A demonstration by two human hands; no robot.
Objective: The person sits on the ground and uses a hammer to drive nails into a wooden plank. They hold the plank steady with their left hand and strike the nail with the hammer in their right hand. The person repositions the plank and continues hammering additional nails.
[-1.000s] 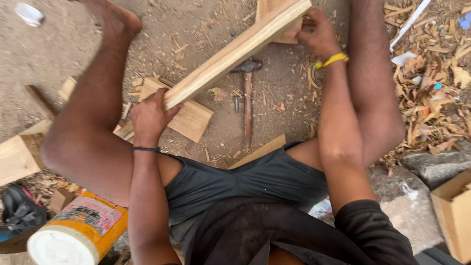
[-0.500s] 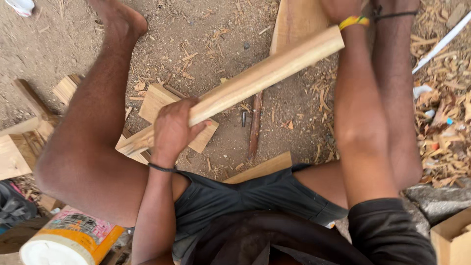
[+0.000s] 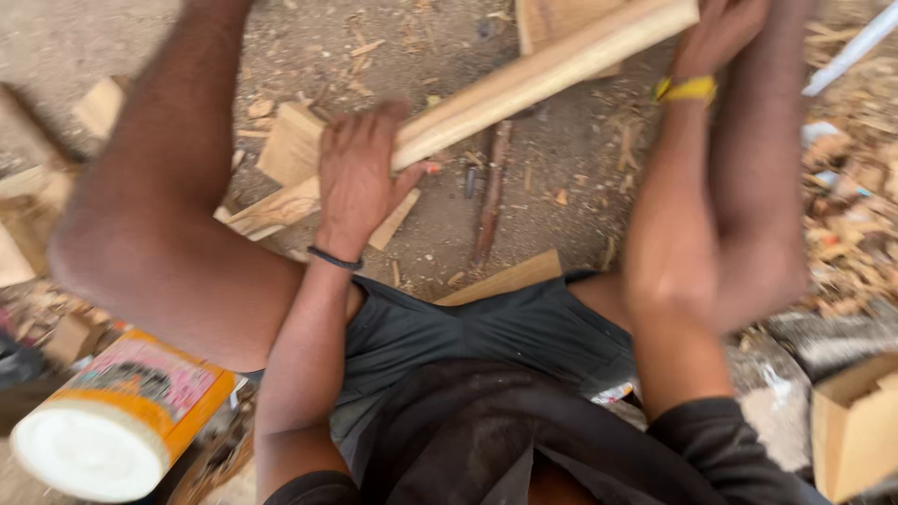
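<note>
A long pale wooden batten (image 3: pixel 543 79) runs diagonally from lower left to the top right. My left hand (image 3: pixel 360 178) grips its lower end, a black band on the wrist. My right hand (image 3: pixel 720 33) holds its upper end near the top edge, a yellow band on that wrist. I sit low with my knees spread, in dark shorts. A hammer (image 3: pixel 491 192) with a brown wooden handle lies on the dirt under the batten, between my legs.
Wooden offcuts (image 3: pixel 290 145) lie on the dirt by my left hand, and a board (image 3: pixel 505 281) pokes out under my shorts. A white-lidded orange can (image 3: pixel 112 421) lies at lower left. Wood shavings (image 3: pixel 851 224) cover the right; a cardboard box (image 3: pixel 856 425) sits lower right.
The view has tilted down and closer. The batten and both hands have shifted up and right in view; my right hand is now at the top edge.
</note>
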